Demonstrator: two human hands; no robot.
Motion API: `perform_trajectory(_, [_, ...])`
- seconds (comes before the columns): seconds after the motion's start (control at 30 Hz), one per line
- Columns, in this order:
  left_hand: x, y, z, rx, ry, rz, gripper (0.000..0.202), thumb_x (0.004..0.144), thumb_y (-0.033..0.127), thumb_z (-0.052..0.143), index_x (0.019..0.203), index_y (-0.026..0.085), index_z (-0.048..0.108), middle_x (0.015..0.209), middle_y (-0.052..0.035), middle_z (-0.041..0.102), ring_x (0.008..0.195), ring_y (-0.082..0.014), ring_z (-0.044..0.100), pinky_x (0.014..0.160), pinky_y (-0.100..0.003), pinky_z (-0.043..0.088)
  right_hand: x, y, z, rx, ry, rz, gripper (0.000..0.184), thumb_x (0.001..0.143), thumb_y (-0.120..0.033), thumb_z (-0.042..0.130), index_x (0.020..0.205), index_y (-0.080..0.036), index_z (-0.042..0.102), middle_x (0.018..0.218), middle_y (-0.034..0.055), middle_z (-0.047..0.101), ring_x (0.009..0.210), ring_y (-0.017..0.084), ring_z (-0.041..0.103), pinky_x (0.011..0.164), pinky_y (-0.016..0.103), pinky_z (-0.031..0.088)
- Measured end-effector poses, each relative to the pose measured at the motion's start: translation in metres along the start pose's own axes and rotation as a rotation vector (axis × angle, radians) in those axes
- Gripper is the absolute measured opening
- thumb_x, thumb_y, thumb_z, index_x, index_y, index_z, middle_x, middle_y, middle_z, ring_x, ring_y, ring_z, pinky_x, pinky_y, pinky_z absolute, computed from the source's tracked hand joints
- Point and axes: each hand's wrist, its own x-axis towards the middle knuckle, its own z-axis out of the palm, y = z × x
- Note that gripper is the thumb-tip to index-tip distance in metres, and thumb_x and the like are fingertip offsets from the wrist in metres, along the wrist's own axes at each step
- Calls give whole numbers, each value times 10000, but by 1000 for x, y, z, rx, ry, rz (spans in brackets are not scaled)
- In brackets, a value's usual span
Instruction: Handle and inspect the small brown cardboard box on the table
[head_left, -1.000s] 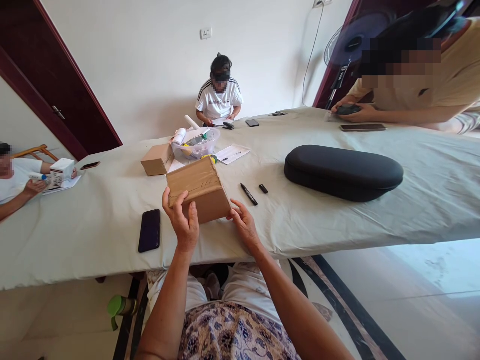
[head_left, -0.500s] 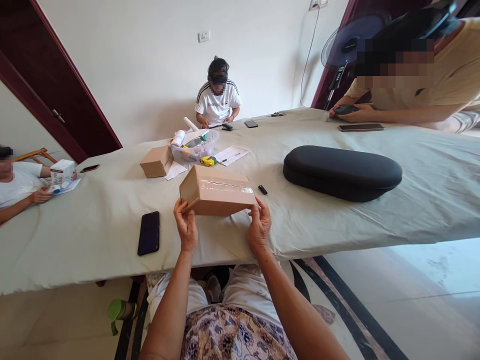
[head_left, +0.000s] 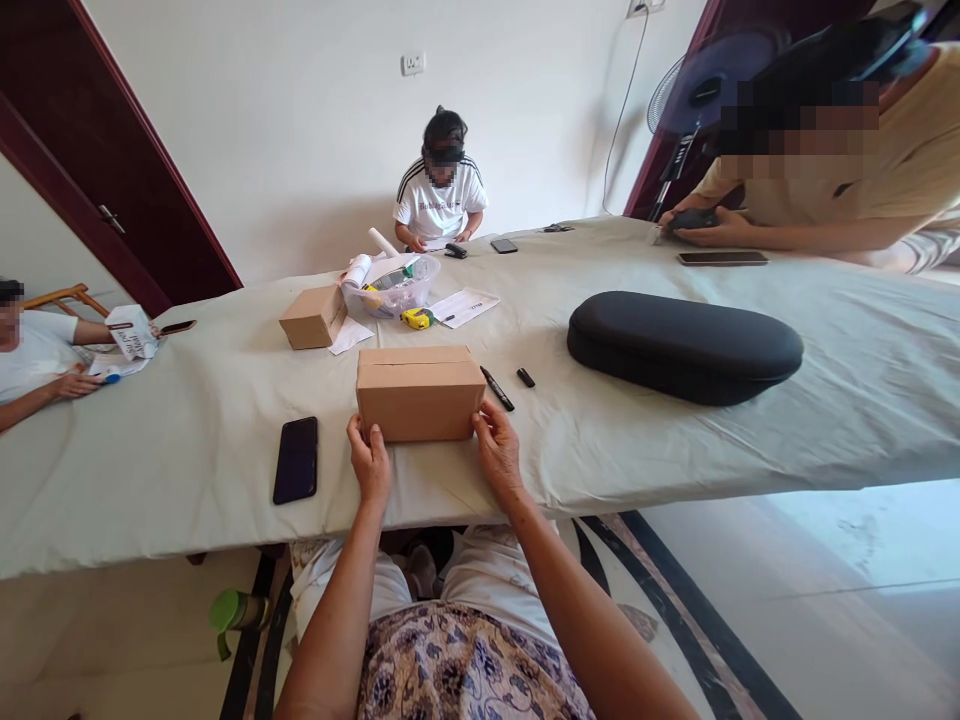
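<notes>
A closed brown cardboard box [head_left: 421,405] rests level on the cloth-covered table [head_left: 645,450] in front of me. My left hand [head_left: 370,458] grips its near left corner, thumb on the front face. At the right end, my right hand [head_left: 496,445] holds the near right corner the same way. Just beyond that corner lies a black marker [head_left: 497,389] without its cap. The black cap [head_left: 526,378] sits a little to its right. A dark phone [head_left: 295,460] lies to the left of my left hand.
Behind the box stand a second carton [head_left: 311,318], a plastic basket [head_left: 397,300] of supplies, a yellow tape measure [head_left: 417,319] and a paper sheet [head_left: 469,306]. A long black case [head_left: 684,345] occupies the right side. Three other people sit around the table.
The box has gone from raised and tilted to level on the table, with a different face up. Both hands came down with it, and the marker has come into sight.
</notes>
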Motion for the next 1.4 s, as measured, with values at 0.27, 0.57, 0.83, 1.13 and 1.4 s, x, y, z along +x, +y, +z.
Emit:
perform_trajectory(0.27, [-1,-2,0,127,30,48,546,901,448,532,1354,153,452,1375,-208,558,1308,-296,531,1108,-468,402,-3,-1,-1,-28,-26,-16,482,832,-441,573,1246,-197,614,1185,106,674,770,178,569,752,370,524])
perform_trajectory(0.57, [-1,-14,4,248,58,83,578,822,389,602,1323,126,486,1322,-223,571,1288,-347,528,1094,-540,404,-5,-7,-2,-74,-43,-7,335,812,-409,565,1073,-200,588,1066,89,661,784,190,580,705,351,514])
perform_trajectory(0.83, [-2,-15,-1,72,46,-6,527,802,177,512,1329,160,489,1315,-177,586,1273,-288,549,1123,-483,397,-9,-19,-3,-64,40,-26,369,892,-493,489,1066,-182,588,1046,100,645,911,225,592,780,362,502])
perform_trajectory(1.13, [27,47,-14,62,148,142,575,927,460,519,1419,182,411,1395,-201,512,1300,-291,518,1101,-479,410,2,-44,12,-117,147,-85,640,880,-556,550,1395,-198,424,1397,178,507,1175,286,566,952,457,489])
perform_trajectory(1.4, [17,73,18,481,64,417,620,859,594,593,1264,125,595,1426,-249,410,1357,-391,423,1085,-547,397,4,-64,46,-517,151,-223,798,820,-645,624,1425,-165,424,1440,215,460,1337,357,450,1040,536,446])
